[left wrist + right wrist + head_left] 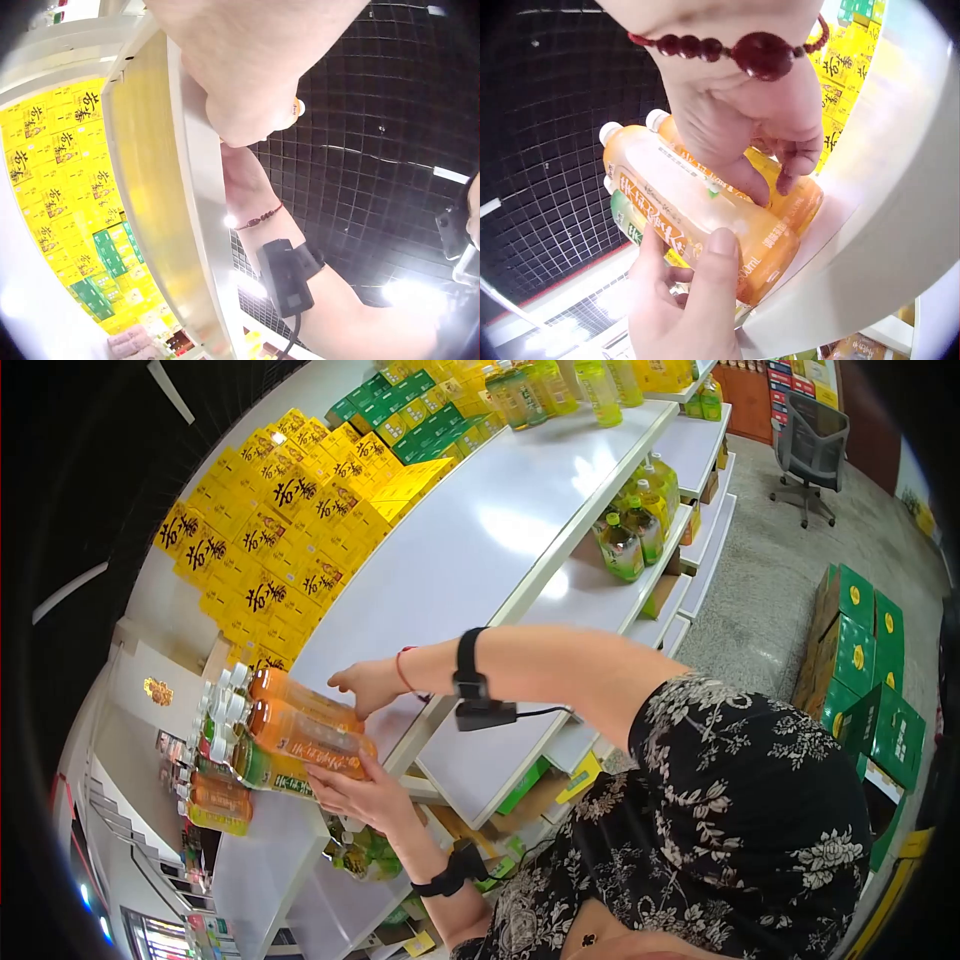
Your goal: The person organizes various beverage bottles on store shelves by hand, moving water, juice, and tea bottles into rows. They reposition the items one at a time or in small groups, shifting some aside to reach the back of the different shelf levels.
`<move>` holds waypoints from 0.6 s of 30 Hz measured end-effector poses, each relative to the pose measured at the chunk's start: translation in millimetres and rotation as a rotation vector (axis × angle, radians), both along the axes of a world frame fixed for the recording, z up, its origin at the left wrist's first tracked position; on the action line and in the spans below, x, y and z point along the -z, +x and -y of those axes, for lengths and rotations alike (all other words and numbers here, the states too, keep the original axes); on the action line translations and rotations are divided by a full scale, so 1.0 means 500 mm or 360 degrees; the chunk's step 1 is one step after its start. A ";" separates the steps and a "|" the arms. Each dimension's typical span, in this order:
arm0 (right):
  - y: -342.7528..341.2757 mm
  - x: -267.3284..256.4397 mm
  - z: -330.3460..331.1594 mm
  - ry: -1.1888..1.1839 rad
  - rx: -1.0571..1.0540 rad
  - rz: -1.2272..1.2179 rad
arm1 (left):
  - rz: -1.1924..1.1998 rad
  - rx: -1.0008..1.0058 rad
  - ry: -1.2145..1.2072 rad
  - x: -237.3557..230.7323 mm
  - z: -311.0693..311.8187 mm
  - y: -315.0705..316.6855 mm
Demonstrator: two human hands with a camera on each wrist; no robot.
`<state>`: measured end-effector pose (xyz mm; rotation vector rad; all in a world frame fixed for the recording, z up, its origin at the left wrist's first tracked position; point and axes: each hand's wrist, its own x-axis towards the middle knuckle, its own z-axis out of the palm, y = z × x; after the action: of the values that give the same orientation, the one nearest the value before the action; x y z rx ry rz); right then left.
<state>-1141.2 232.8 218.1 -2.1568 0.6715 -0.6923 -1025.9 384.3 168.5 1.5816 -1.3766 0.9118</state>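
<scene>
Two bottles of orange drink with white caps stand side by side at the near end of the white shelf, the front bottle point(682, 202) and the rear bottle point(300, 695). My left hand point(365, 797) holds the front bottle low down, its thumb point(721, 251) across the label. Beside the lower part of the rear bottle is my right hand point(372, 685), fingers loosely bent and the tips close against it. A green-labelled bottle point(626, 214) is just beyond the front one. In the left wrist view, my left hand point(247, 97) hides most of the bottles.
More bottles point(220, 800) crowd the shelf end. The white shelf top point(430, 570) runs back to green drink bottles point(600, 395). Lower shelves hold large bottles point(625, 540). Yellow boxes point(270, 530) are stacked behind, green cartons point(860, 640) and an office chair point(812, 445) at the right.
</scene>
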 end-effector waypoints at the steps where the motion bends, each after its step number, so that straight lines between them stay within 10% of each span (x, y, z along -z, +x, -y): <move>1: -0.030 0.004 0.000 -0.0148 0.0003 0.0039 | -0.0023 -0.0025 0.0013 0.000 -0.002 0.004; 12: -0.796 0.038 0.116 -0.0171 0.0934 0.0846 | 0.0102 -0.0113 -0.0282 -0.057 0.019 -0.134; 14: -0.952 0.050 0.156 -0.0245 0.1335 0.0967 | 0.0400 0.0352 -0.0312 -0.084 0.071 -0.225; 18: -1.233 0.066 0.241 -0.0421 0.1829 0.0962 | -0.0150 0.0954 0.0486 -0.147 0.180 -0.464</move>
<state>-1757.5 112.4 185.4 -1.4456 1.5095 -1.9977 -1257.8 294.2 242.1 1.2762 -1.8395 0.2726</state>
